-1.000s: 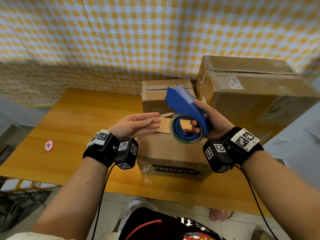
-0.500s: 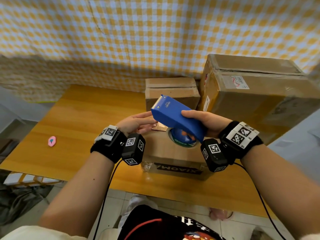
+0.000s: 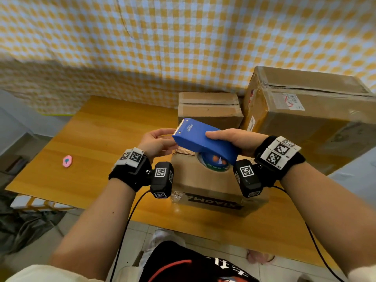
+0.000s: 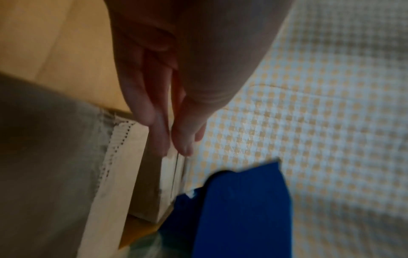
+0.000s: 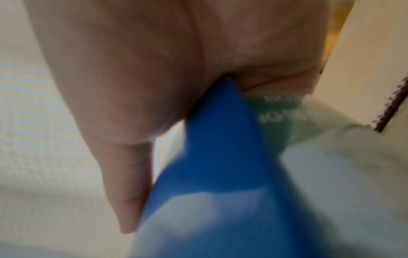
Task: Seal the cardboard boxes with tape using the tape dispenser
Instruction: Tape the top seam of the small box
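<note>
My right hand (image 3: 236,139) grips the blue tape dispenser (image 3: 203,139), holding it flat above the near cardboard box (image 3: 213,186) with its toothed blade pointing away to the left. The tape roll (image 3: 213,164) hangs under it. My left hand (image 3: 160,141) is at the blade end. In the left wrist view the left hand (image 4: 174,139) pinches a thin strip of clear tape (image 4: 176,172) between thumb and fingers, just over the box (image 4: 55,157) beside the dispenser (image 4: 240,209). The right wrist view shows the right hand (image 5: 123,104) wrapped round the dispenser (image 5: 220,174) and roll (image 5: 273,115).
A small taped box (image 3: 209,106) stands behind the near one, and a large box (image 3: 309,110) stands at the right. A pink object (image 3: 67,161) lies on the wooden table (image 3: 91,149) at the left. A checked cloth hangs behind.
The dispenser went from upright, roll facing me, to lying flat over the near box. My left hand stayed at its blade end. Little has moved in the last half second.
</note>
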